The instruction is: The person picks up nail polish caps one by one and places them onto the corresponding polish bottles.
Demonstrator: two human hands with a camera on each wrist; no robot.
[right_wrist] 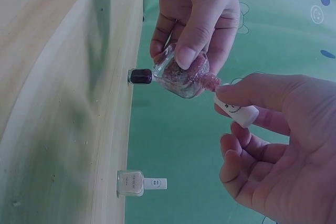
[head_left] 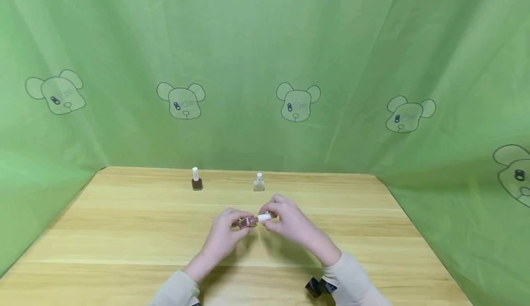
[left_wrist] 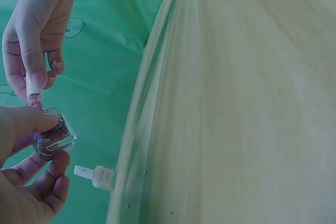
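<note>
My left hand (head_left: 223, 232) pinches a small clear bottle of pinkish glitter nail polish (right_wrist: 181, 74) between thumb and fingers. The bottle lies tilted on its side above the table, its neck pointing to my right hand. A white cap (right_wrist: 236, 109) is pinched between the thumb and fingers of my right hand (head_left: 287, 218). The cap's open end is right at the mouth of the neck, and the glitter-coated neck (right_wrist: 210, 81) shows uncovered. In the left wrist view, the thumb covers part of the bottle (left_wrist: 55, 137).
Toward the back of the wooden table (head_left: 124, 232) stand two capped nail polish bottles: a dark one (head_left: 197, 184) on the left and a pale one (head_left: 258, 185) near the middle. A green curtain (head_left: 240, 57) with bear outlines surrounds the back and sides.
</note>
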